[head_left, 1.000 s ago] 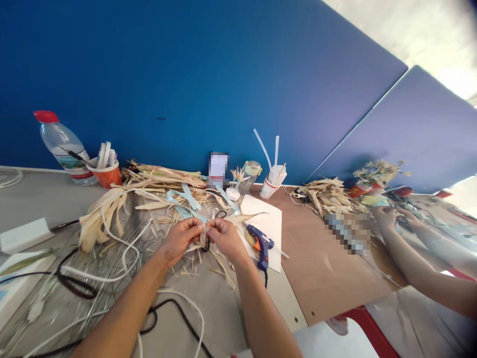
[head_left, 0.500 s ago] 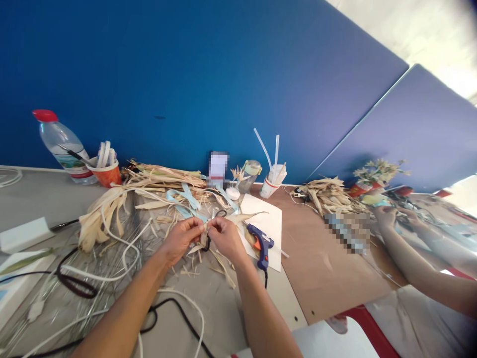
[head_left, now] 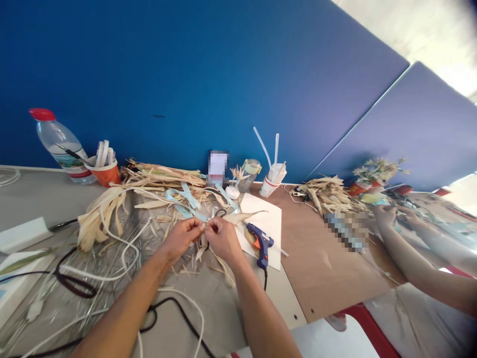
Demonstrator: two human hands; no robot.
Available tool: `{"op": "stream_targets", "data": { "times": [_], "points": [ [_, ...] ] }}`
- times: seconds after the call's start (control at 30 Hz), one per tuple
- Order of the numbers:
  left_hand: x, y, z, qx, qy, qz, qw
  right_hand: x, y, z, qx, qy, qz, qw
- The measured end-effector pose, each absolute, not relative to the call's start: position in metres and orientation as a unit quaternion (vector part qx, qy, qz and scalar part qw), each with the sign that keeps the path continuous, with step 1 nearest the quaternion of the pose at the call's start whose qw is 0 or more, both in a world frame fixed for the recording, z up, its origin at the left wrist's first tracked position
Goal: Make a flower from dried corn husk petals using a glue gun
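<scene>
Your left hand point(head_left: 181, 238) and right hand point(head_left: 222, 237) pinch a husk strip point(head_left: 203, 242) whose held part is hidden under your fingertips, so its shape there cannot be told, and the lower edge cuts off both your forearms. An upright patch point(head_left: 218, 165) near the blue wall point(head_left: 186, 74) and a long patch point(head_left: 345, 229) on the brown board point(head_left: 320, 268) are pixelated beyond reading. At the right, the co-worker's hands point(head_left: 385, 215) are smeared, what they hold is too blurred to name, and the black cable point(head_left: 182, 309) runs out of the picture at the bottom.
</scene>
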State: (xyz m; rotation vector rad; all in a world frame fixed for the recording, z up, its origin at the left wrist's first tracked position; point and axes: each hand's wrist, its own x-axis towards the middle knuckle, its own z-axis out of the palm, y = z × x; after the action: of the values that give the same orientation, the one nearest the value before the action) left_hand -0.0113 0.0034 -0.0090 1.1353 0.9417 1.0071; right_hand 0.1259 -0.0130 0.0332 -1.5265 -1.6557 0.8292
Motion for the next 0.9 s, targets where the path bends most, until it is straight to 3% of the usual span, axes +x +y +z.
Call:
{"op": "stream_targets", "data": {
  "times": [0.57, 0.73, 0.9],
  "points": [
    [-0.015, 0.001, 0.005, 0.419, 0.361, 0.48, 0.68, 0.135, 0.001, 0.022, -0.523, -0.446, 0.555, 0.468],
    [-0.016, 0.0, 0.007, 0.405, 0.347, 0.48, 0.697, 0.136, 0.0, 0.02, -0.524, -0.488, 0.529, 0.455],
    [-0.016, -0.001, 0.007, 0.396, 0.321, 0.489, 0.708, 0.136, 0.0, 0.018, -0.537, -0.511, 0.447, 0.5]
  ]
}}
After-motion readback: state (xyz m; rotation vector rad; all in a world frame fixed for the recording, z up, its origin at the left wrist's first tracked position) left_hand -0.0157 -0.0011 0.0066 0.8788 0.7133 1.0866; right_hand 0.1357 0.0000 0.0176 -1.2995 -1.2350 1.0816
